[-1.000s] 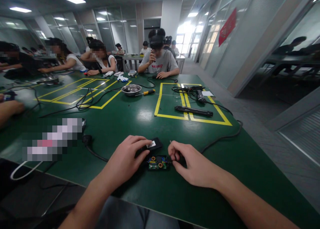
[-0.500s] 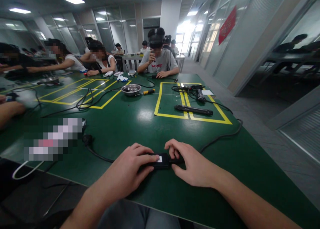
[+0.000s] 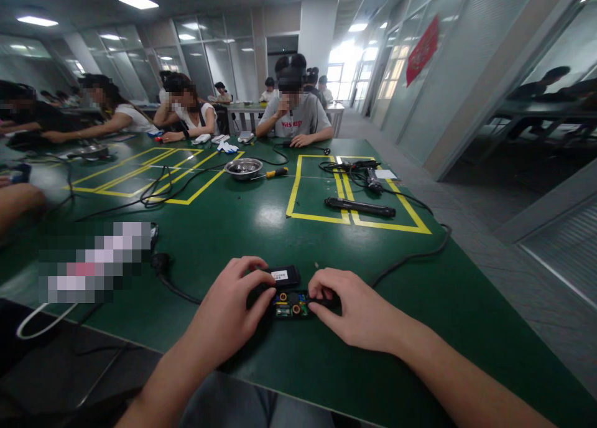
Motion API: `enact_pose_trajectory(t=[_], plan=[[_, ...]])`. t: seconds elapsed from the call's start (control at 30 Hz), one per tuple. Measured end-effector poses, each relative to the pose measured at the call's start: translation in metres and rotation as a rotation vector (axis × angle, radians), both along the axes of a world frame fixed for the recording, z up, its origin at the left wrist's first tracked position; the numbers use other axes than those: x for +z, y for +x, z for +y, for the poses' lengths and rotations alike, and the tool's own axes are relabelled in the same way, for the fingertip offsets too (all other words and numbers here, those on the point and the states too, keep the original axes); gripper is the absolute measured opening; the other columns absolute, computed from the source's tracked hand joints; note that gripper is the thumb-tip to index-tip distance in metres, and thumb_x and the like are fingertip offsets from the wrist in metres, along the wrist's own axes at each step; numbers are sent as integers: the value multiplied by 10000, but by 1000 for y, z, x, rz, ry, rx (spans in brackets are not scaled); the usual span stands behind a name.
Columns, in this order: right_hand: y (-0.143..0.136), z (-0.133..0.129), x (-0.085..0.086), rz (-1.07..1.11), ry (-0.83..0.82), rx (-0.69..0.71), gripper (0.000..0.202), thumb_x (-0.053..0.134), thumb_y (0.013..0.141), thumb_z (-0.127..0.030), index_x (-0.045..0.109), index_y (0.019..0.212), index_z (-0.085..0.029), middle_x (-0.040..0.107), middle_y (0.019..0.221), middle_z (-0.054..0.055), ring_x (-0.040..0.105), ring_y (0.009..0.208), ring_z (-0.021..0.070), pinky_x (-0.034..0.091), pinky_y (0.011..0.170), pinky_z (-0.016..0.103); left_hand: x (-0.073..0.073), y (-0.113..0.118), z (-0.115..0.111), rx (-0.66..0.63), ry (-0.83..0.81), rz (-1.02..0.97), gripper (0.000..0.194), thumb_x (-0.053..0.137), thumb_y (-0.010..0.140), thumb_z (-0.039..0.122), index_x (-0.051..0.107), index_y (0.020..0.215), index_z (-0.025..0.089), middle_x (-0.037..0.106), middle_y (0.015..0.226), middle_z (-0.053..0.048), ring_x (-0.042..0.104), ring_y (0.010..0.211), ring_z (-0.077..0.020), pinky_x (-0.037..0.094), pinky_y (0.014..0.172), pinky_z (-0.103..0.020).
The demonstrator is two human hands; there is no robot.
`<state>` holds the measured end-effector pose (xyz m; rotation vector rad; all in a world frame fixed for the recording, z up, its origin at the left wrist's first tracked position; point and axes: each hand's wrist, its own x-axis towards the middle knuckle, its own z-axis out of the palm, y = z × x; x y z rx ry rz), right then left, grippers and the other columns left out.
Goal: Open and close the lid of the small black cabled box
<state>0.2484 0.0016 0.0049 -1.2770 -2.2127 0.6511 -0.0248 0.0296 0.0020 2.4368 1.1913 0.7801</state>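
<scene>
Nearest us on the green bench [image 3: 261, 241], the open circuit board [image 3: 293, 306] lies between our two hands, copper coils facing up. Our left hand [image 3: 240, 297] is at the board's left end, grasping the black cover [image 3: 286, 275] by its left side; the white-labelled cover sits just beyond the board. Our right hand [image 3: 359, 303] is at the board's right end, thumb and fingers pinched around the black cable [image 3: 329, 301] there. Farther out, left of the board, we see a black plug [image 3: 160, 262] on its cord. Beyond the board to the right lies a black rod [image 3: 360, 207] between strips of yellow tape [image 3: 321, 217]. Farther still, beyond the board, come a yellow-and-black screwdriver [image 3: 277, 173] and, to its left, a metal bowl [image 3: 243, 175]. Farthest of these, straight beyond the board, a person [image 3: 296, 114] in a grey shirt sits at the bench.
</scene>
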Motion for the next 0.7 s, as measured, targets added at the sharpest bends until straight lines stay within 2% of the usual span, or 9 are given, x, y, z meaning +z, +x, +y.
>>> enact_pose_trajectory(t=[0.13, 0.27, 0.43, 0.57, 0.7], plan=[[-1, -1, -1, 2, 17, 1, 192, 752, 916, -88, 630, 930, -237, 662, 859, -6, 607, 762, 195, 449, 730, 331, 0, -5, -16, -57, -62, 44, 94, 684, 1060, 199, 752, 1070, 263, 773, 1058, -40, 743, 967, -260, 570, 837, -359], [-1, -2, -3, 5, 45, 2, 170, 752, 910, -107, 640, 926, -234, 670, 860, 1, 618, 758, 200, 464, 734, 339, 4, -3, -17, -69, -127, 83, 111, 670, 1067, 176, 705, 997, 255, 751, 956, -6, 728, 854, -225, 505, 729, -311], [2, -3, -1, 26, 89, 12, 129, 674, 955, -126, 623, 921, -240, 674, 860, 7, 622, 747, 200, 490, 748, 348, 13, -3, -15, -94, -122, 9, 161, 605, 1095, 215, 737, 1008, 248, 759, 1022, -39, 738, 918, -233, 519, 783, -319], [3, -2, -1, 21, 94, 12, 170, 614, 968, -113, 576, 868, -245, 641, 797, -3, 588, 700, 195, 452, 698, 338, 10, -9, -16, -114, -149, -4, 255, 520, 1095, 181, 762, 1052, 248, 777, 1056, -58, 726, 920, -237, 522, 812, -339], [3, -2, -3, -3, 84, 8, 182, 629, 957, -105, 563, 861, -246, 637, 811, 6, 597, 734, 208, 455, 717, 345, 9, -12, -16, -84, -122, 45, 202, 549, 1074, 184, 735, 1029, 247, 768, 967, -40, 686, 856, -241, 504, 779, -353]])
